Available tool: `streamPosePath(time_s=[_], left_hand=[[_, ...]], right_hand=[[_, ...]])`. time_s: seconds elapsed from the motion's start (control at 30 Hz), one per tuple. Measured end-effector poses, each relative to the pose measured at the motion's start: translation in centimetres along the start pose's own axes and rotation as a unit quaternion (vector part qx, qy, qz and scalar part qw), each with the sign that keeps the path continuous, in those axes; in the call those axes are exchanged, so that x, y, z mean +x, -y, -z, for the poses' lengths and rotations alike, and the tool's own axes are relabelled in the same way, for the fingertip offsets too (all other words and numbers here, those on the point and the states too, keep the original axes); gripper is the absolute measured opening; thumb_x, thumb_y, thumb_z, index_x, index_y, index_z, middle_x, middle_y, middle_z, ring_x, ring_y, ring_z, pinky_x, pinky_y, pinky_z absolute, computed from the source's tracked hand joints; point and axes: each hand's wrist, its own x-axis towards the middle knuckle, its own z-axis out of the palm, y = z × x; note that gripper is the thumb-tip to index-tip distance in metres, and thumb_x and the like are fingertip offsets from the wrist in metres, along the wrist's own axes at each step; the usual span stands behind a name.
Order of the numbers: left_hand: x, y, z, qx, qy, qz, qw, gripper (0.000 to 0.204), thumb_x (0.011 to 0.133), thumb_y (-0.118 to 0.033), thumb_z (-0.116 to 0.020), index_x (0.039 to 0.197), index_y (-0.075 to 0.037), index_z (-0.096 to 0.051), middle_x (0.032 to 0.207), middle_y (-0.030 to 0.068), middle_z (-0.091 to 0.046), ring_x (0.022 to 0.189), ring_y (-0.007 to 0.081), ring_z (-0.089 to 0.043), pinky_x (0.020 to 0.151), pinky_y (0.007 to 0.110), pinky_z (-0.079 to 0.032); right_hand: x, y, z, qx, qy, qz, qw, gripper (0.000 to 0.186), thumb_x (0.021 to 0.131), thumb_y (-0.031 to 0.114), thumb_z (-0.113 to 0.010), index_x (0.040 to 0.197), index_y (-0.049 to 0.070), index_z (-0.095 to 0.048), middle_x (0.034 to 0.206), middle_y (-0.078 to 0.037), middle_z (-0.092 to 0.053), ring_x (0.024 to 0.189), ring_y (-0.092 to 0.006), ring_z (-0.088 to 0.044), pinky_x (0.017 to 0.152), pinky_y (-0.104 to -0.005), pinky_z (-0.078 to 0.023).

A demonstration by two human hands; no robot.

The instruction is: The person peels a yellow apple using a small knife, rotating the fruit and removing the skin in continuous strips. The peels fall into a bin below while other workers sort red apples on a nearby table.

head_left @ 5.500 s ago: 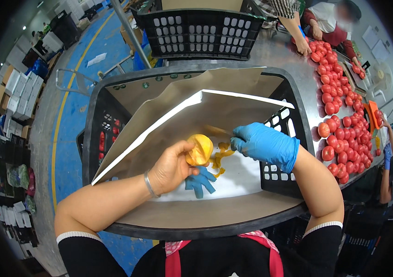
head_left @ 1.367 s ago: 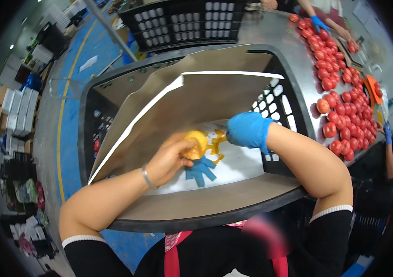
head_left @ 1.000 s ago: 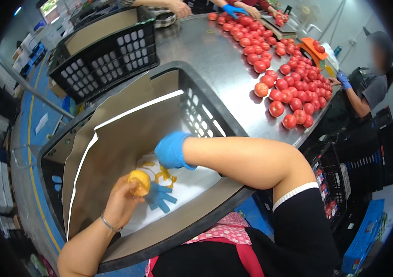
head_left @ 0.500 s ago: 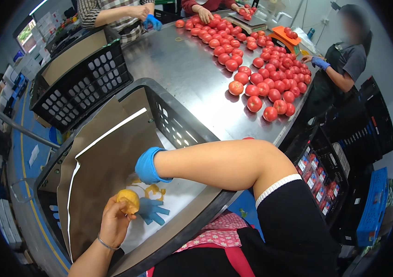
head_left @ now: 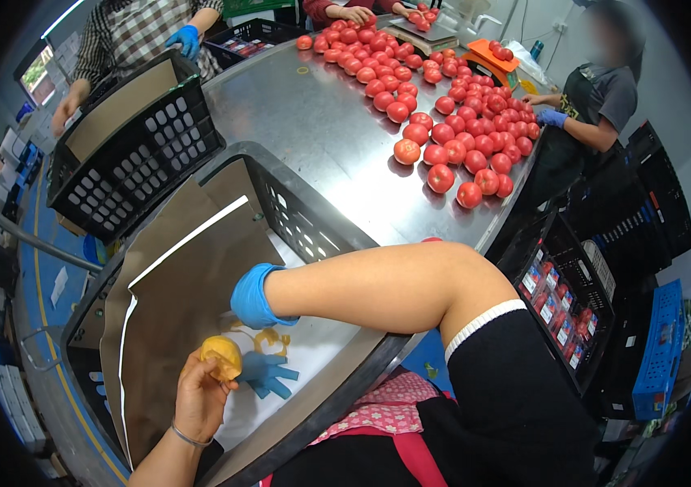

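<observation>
The steel table (head_left: pixel 305 146) spans the upper middle of the frame, its near edge partly covered by the bent right forearm (head_left: pixel 362 284). The large black crate (head_left: pixel 313 199) fills the lower left; that same forearm crosses its right side and blocks much of its floor. Inside, a brown cardboard sheet (head_left: pixel 167 300) stands up, screening the crate's left portion. A second black crate (head_left: pixel 138 154) sits at upper left, its contents out of sight. Behind it a person in a checked shirt (head_left: pixel 142 36) is cut off by the top edge; at top centre, another shows little beyond maroon sleeves (head_left: pixel 325 10). A person in a grey shirt (head_left: pixel 609 97) stands at upper right. At right, another crate (head_left: pixel 573 252) holds packed tomatoes, and a blue crate (head_left: pixel 658 357) is cramped near the rim.

Loose tomatoes (head_left: pixel 467 122) crowd the table's right half; a sliver of red peeks over the forearm. The right hand (head_left: pixel 254 296), blue-gloved, is left of centre; its cuff and back hide the fingers, so I cannot tell what they grip. The bare left hand (head_left: pixel 199 398), lower left, grasps a yellow fruit (head_left: pixel 222 357) over the crate's floor. Just beside it, a loose blue glove (head_left: pixel 264 369) lies partly covered by the hand and fruit. Smallest are yellow peelings (head_left: pixel 272 341) below the right hand, their outline partly hidden.
</observation>
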Motion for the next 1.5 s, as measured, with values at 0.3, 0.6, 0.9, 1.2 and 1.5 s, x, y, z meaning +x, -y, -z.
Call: streamPosePath(time_s=[0.3,0.6,0.9,1.2,1.5], left_hand=[[0.1,0.1,0.3,-0.024,-0.012,0.001,1.0,0.025,0.085,-0.015,-0.052,0.108,-0.005,-0.047,0.1,0.0091,-0.057,0.084,0.0195,-0.058,0.062,0.032,-0.05],[0.3,0.4,0.8,-0.019,-0.009,0.0,1.0,0.025,0.084,-0.022,-0.053,0.104,-0.008,-0.051,0.099,0.0091,-0.06,0.088,0.0223,-0.059,0.065,0.031,-0.049],[-0.3,0.1,0.4,-0.053,-0.021,0.005,0.998,0.019,0.087,-0.018,-0.048,0.102,-0.006,-0.051,0.097,0.0083,-0.058,0.084,0.0191,-0.057,0.066,0.033,-0.049],[1.1,-0.1,2.0,-0.099,-0.019,0.023,0.995,0.025,0.09,-0.024,-0.046,0.107,-0.006,-0.051,0.102,0.0086,-0.058,0.092,0.0187,-0.055,0.074,0.034,-0.047],[0.6,-0.4,1.8,-0.108,-0.039,0.005,0.993,0.03,0.091,-0.024,-0.042,0.11,-0.003,-0.05,0.101,0.0101,-0.058,0.089,0.0179,-0.057,0.068,0.028,-0.047]], right_hand=[[0.5,-0.1,-0.3,0.002,-0.021,-0.003,1.0,0.023,0.073,0.018,-0.06,0.089,0.005,-0.071,0.085,-0.015,-0.067,0.078,-0.0309,-0.064,0.066,-0.0417,-0.05],[-0.1,0.3,0.1,0.03,-0.027,-0.017,0.999,0.022,0.072,0.017,-0.06,0.089,0.005,-0.071,0.084,-0.015,-0.067,0.078,-0.0309,-0.064,0.065,-0.0416,-0.05],[-0.7,0.6,0.8,0.034,-0.035,-0.008,0.999,0.02,0.072,0.014,-0.059,0.085,0.004,-0.07,0.083,-0.015,-0.067,0.076,-0.031,-0.064,0.064,-0.0419,-0.05],[-1.9,0.4,1.2,0.102,-0.067,-0.054,0.991,0.02,0.075,0.012,-0.056,0.085,0.0,-0.068,0.083,-0.022,-0.064,0.077,-0.036,-0.064,0.068,-0.0414,-0.052],[-3.9,3.6,3.1,0.228,-0.136,-0.066,0.962,0.027,0.087,0.023,-0.048,0.09,-0.001,-0.059,0.077,-0.021,-0.063,0.072,-0.0356,-0.062,0.069,-0.0407,-0.05]])
